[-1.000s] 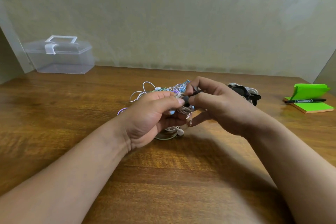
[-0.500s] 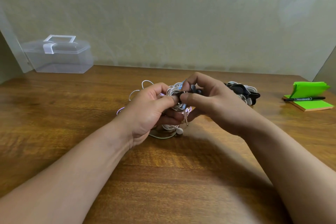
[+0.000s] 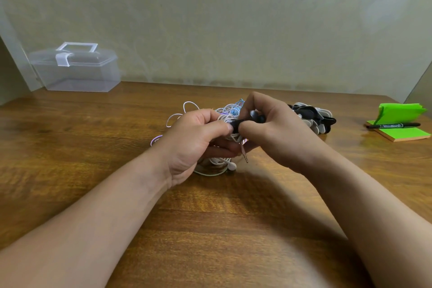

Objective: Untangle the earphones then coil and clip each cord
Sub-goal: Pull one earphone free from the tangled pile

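Observation:
A tangled bunch of earphone cords [image 3: 228, 112], white, blue and purple, sits mid-table and is partly hidden by both hands. My left hand [image 3: 194, 140] grips a coiled white cord out of the bunch, thumb on top. My right hand [image 3: 271, 128] pinches a black clip [image 3: 253, 119] against that coil. A white earbud [image 3: 232, 166] and a jack plug [image 3: 245, 156] hang below my fingers. A pile of black and white clips [image 3: 313, 117] lies just right of my right hand.
A clear plastic box [image 3: 74, 68] with a white latch stands at the back left by the wall. A green sticky-note pad [image 3: 402, 128] with a black marker [image 3: 395, 125] on it lies at the far right. The wooden table [image 3: 210, 217] stretches toward me.
Both hands stay together at the bunch, with the black clip pinched between them. Their grip shifted only slightly; the view moved a little.

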Tool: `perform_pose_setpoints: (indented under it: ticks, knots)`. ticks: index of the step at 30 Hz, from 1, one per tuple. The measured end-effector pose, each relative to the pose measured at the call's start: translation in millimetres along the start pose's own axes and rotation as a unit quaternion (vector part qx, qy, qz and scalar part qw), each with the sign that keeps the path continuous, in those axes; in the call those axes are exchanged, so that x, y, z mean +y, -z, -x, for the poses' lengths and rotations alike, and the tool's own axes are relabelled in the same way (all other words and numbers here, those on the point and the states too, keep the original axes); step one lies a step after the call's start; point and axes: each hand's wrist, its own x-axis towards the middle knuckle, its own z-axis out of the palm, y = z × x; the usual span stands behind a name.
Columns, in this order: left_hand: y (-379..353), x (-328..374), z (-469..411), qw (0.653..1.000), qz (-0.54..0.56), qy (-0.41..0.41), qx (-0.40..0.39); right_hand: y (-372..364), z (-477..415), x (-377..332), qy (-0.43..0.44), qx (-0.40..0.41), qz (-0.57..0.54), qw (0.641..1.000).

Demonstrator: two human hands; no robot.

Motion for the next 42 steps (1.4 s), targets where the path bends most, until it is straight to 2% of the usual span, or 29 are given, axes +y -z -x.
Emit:
perform_pose_setpoints:
  ticks: [7, 10, 16, 19, 22, 29, 32, 37, 42]
  knots:
    - [0, -5, -3, 0.997, -0.05, -0.049, 0.014, -3, 4, 2, 0.045, 0.018, 0.139, 0.989]
    - [0, -6, -3, 0.997, -0.052, -0.053, 0.008, -2, 4, 0, 0.036, 0.024, 0.177, 0.983]
    - [0, -11, -3, 0.995, -0.084, -0.045, 0.0, 2, 8, -3, 0.04, -0.089, 0.25, 0.963]
    - [4, -10, -4, 0.994, -0.092, -0.055, 0.004, 6, 7, -3, 0.042, -0.126, 0.187, 0.973]
    - [9, -3, -4, 0.988, -0.126, -0.091, -0.006, 13, 2, 3, 0.053, -0.115, 0.109, 0.986]
    - [14, -1, -2, 0.96, -0.22, -0.172, -0.026, 13, 1, 9, 0.088, -0.066, 0.086, 0.99]
    - [16, -1, 0, 0.952, -0.251, -0.175, -0.009, 18, 1, 7, 0.062, -0.116, 0.023, 0.991]
    - [19, 1, -1, 0.971, -0.197, -0.136, -0.007, 28, 0, 6, 0.019, -0.195, -0.133, 0.972]
    - [15, 9, 5, 0.992, -0.076, -0.085, -0.053, 32, -1, 11, 0.011, -0.214, -0.197, 0.957]
